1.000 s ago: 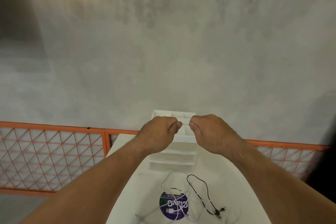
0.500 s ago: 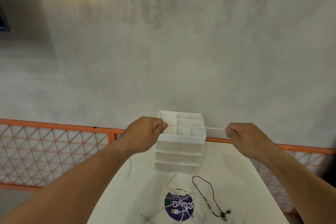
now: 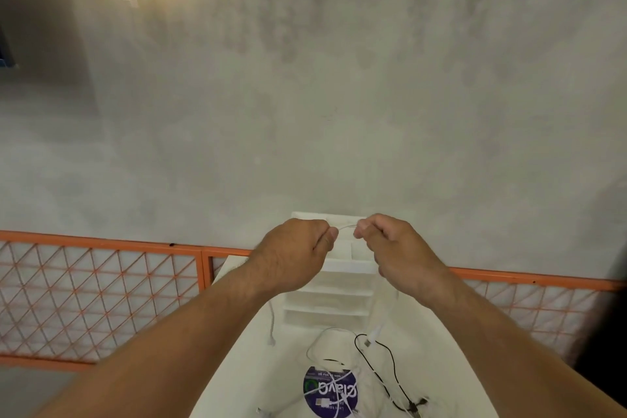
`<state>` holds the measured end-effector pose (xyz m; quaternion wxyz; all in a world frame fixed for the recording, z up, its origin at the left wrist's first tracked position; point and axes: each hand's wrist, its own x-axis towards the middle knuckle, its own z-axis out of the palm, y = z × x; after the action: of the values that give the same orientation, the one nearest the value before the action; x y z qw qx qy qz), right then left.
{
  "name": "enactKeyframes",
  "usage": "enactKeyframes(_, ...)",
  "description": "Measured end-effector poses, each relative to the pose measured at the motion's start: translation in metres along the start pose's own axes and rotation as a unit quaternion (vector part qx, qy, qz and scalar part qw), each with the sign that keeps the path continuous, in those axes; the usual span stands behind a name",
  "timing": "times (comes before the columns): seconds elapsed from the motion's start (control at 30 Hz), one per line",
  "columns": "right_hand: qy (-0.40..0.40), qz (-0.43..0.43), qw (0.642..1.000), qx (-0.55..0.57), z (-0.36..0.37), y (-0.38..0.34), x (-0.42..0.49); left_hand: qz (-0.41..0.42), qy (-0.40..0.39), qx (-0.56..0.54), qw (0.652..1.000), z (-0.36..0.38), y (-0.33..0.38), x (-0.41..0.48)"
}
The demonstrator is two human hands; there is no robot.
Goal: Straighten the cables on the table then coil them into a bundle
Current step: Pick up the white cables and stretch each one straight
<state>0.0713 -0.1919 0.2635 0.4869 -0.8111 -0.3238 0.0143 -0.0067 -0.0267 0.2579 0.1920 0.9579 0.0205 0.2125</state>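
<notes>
Two bare hands are raised close together above the far end of a narrow white table (image 3: 441, 349). We pinch a thin white charging cable (image 3: 346, 227) between them: the left hand (image 3: 291, 254) is closed with thumb against fingers on one side, and the right hand (image 3: 397, 248) is closed the same way on the other. A short, slightly arched span of cable shows between the fingertips. From each fist a tail hangs down; the left tail drops towards the left edge of the table, and the right tail falls in front of a white plastic drawer organiser (image 3: 327, 302) at the far edge. We judge that the cable is held up in the air so its weight pulls out the kinks while the hands work along it, and that bringing the hands near each other may be the start of a loop, though we cannot be sure.

Counting what remains on the table: one thin black cable (image 3: 386, 373) lies in loose curves near the near right corner, and at least one more white cable (image 3: 319, 346) loops beside it, crossing a round purple sticker (image 3: 330, 392) with white lettering. Neither looks coiled. Behind the table runs an orange metal lattice fence (image 3: 101, 295), with a grey concrete wall beyond.
</notes>
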Motion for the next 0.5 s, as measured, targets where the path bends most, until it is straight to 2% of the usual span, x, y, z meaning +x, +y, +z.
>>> enactKeyframes(0.1, 0.035, -0.076, 0.992, -0.094, 0.005, -0.006, 0.003, 0.007, 0.001, 0.006, 1.0, 0.0, 0.001, 0.001)
enactKeyframes(0.27, 0.01, -0.116, 0.976, -0.182, 0.006, -0.011, 0.008, 0.029, 0.011, 0.027, 0.999, -0.003, -0.003, 0.003)
enactKeyframes(0.4, -0.002, -0.118, 0.946, -0.302, -0.004, -0.004, 0.008, 0.034, 0.009, 0.072, 0.997, -0.006, -0.012, 0.001)
enactKeyframes(0.5, 0.017, -0.092, 0.942, -0.323, -0.018, 0.008, 0.009, 0.015, -0.001, 0.084, 0.996, -0.008, -0.02, -0.001)
